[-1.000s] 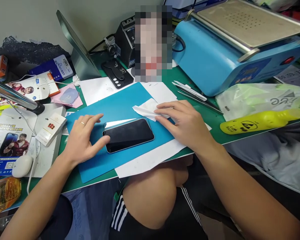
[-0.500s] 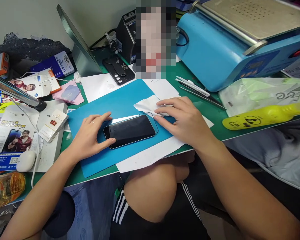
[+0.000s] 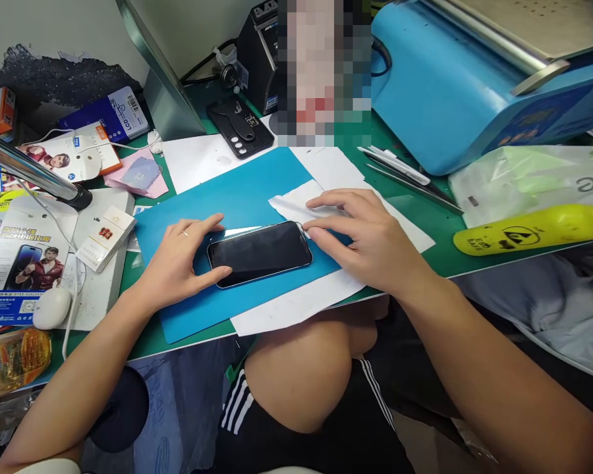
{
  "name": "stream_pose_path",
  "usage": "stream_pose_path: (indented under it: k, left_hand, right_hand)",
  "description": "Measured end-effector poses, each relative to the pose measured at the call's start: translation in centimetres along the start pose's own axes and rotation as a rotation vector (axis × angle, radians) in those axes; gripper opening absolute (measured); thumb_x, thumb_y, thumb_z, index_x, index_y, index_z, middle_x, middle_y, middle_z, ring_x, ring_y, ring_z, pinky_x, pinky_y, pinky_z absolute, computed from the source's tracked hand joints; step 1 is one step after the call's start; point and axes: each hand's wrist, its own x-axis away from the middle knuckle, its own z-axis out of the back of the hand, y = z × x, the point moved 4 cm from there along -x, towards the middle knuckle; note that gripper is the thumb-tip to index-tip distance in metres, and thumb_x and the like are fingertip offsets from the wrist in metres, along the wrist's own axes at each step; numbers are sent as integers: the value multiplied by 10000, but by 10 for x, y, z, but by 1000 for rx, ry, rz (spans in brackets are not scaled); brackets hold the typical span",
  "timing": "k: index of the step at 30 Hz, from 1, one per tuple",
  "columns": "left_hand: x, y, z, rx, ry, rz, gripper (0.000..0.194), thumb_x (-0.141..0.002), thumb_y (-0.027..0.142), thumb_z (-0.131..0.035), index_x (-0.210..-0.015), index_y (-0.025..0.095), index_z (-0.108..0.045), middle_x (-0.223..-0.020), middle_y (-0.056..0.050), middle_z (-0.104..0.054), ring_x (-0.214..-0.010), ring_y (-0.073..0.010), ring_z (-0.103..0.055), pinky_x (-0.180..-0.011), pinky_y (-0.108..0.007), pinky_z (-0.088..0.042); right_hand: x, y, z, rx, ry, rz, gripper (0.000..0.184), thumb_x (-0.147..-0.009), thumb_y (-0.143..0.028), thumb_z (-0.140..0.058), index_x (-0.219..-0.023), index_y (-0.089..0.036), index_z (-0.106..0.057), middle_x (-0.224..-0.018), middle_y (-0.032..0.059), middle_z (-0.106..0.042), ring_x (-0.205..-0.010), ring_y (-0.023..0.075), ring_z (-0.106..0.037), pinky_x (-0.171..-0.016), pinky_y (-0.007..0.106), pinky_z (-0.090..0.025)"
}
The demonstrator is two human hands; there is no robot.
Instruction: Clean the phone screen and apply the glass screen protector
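Observation:
A black-fronted smartphone (image 3: pixel 261 253) lies face up on a blue mat (image 3: pixel 197 316). My left hand (image 3: pixel 180 260) spans the phone's left end, its thumb on the near corner and its forefinger by the far edge. At the other end, my right hand (image 3: pixel 363 234) is curved with fingers apart, its fingertips close to the phone's far right corner. Whether they touch it I cannot tell. Partly under those fingers lies a crumpled white cloth (image 3: pixel 291 203). A thin dark-edged clear sheet seems to lie over the phone; its edges hardly show.
Tweezers (image 3: pixel 400 168) and a yellow bottle (image 3: pixel 528 230) lie to the right, before a blue machine (image 3: pixel 439 99). Behind the mat are a black phone case (image 3: pixel 240 125) and a tablet-like panel (image 3: pixel 165 72). Leftward stand a lamp post (image 3: pixel 34 164), a cigarette box (image 3: pixel 106 238) and packaging.
The thin dark outline that stuck out past the phone's right end now lies in line with the phone. My hands stay nearly in place; the view has shifted slightly.

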Motion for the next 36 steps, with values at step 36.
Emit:
stream_pose_path:
  k: [36]
  left_hand:
    - [5, -6, 13, 0, 359, 118, 238, -991, 322, -520, -1065, 222, -724, -984, -71, -709, -952, -248, -656, -883, -444, -538]
  right_hand:
    - [-20, 5, -6, 106, -8, -37, 256, -1033, -290, -538, -1017, -242, -789, -1111, 103, -815, -1070, 324, -764, -967, 549, -615]
